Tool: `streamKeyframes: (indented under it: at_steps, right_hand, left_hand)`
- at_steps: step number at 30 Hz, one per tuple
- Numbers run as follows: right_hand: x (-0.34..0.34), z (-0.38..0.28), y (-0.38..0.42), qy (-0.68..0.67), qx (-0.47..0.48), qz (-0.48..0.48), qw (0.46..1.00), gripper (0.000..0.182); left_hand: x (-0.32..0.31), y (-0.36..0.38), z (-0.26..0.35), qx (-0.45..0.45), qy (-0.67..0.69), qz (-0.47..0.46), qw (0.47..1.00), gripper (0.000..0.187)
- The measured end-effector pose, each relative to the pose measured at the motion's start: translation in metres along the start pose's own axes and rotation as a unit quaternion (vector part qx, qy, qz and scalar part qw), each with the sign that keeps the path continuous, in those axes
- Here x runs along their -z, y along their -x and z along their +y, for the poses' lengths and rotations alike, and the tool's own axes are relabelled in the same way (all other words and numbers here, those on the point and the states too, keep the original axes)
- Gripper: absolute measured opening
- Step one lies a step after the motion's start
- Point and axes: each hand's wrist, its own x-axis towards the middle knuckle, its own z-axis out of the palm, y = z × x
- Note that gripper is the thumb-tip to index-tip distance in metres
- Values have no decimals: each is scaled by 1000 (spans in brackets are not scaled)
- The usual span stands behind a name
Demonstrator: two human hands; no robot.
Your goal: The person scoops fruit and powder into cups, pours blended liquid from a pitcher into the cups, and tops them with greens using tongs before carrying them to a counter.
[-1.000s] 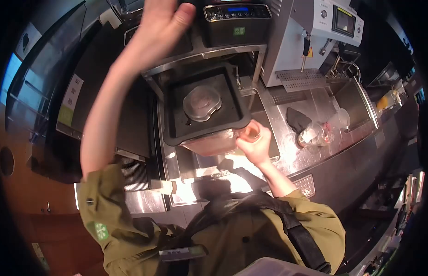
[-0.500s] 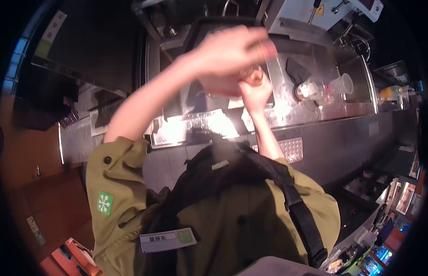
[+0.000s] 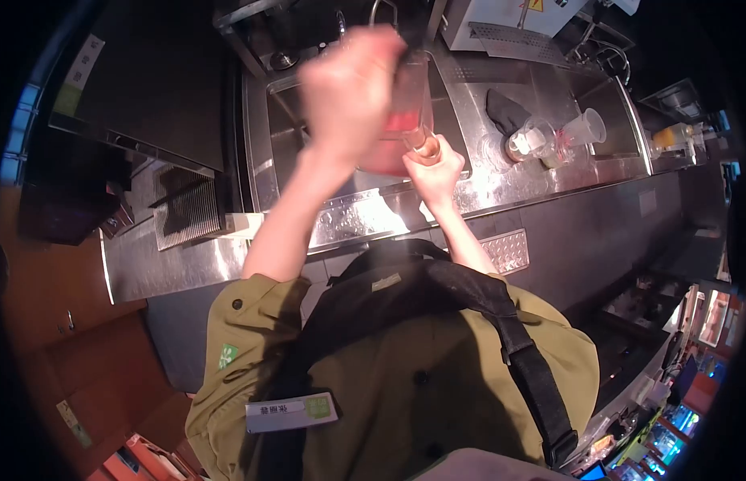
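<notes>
My right hand (image 3: 437, 175) is wrapped round the handle of a clear pitcher (image 3: 413, 90), which shows red in its lower part. The pitcher is tilted over the steel sink (image 3: 278, 132). Raised beside it at the upper left, my left hand (image 3: 350, 92) is smeared by motion and overlaps the pitcher's near side. Its fingers are too blurred to show what they hold.
On the steel counter (image 3: 501, 188) to the right are a dark cloth (image 3: 505, 111) and clear plastic cups (image 3: 583, 128), one lying tilted. A ribbed drain grate (image 3: 184, 210) lies at the left. A white machine (image 3: 501, 24) stands at the back.
My left hand has swung back to the left and up, away from above my right hand. The pitcher now shows more upright behind the right hand, which keeps its grip.
</notes>
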Motion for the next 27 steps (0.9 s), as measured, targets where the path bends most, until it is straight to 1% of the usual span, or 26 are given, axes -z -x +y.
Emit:
streamKeyframes:
  at_steps: [2,3,4,5,8,9,10,12,13,14,16,18,20,22,24,25,26,27]
  right_hand:
    - [1,8,9,33,-41,-48,997,21]
    - [0,12,11,13,-6,-41,999,20]
    - [1,14,14,-7,24,-36,999,20]
    - [2,12,16,16,30,-25,999,18]
    - [7,16,19,58,82,-63,993,20]
    - [12,18,19,52,74,-59,994,24]
    - [17,17,22,28,43,-36,998,22]
    - [35,8,23,-11,-15,18,1000,20]
    - [50,29,34,-79,-102,20,991,17]
    - [66,13,33,-129,-126,77,981,18]
    - [120,1,42,-95,-178,84,976,20]
    - [170,-6,61,-93,-184,166,964,19]
    - [211,-16,82,-64,-198,270,940,17]
    - [220,-35,83,-7,-139,372,918,14]
    - [244,-5,92,138,-73,418,895,6]
    - [263,5,96,198,-66,418,884,7]
    - [285,9,97,258,-59,415,870,10]
    - [304,1,93,231,-82,453,857,15]
  left_hand:
    - [-15,33,-9,86,-25,-83,993,19]
    - [-7,24,-4,162,39,-31,986,20]
    - [5,19,1,240,103,16,965,22]
    - [6,23,-4,223,114,27,968,24]
    - [13,27,-9,261,57,-40,963,18]
    - [18,18,-18,191,49,30,980,20]
    - [26,10,-24,126,43,94,987,22]
    - [50,-2,-14,260,70,143,952,26]
    - [52,-4,-9,303,131,144,933,27]
    - [49,-3,-6,346,201,140,906,29]
    - [28,31,-28,322,110,84,937,30]
    - [-8,91,-63,236,-3,10,972,30]
    - [-43,154,-86,305,-17,-59,950,29]
    - [-73,218,-118,351,-159,-194,902,30]
    - [-86,249,-132,389,-192,-302,849,31]
    - [-93,255,-133,405,-207,-352,818,32]
    - [-100,258,-130,370,-229,-324,840,32]
    - [-107,261,-124,335,-250,-295,859,32]
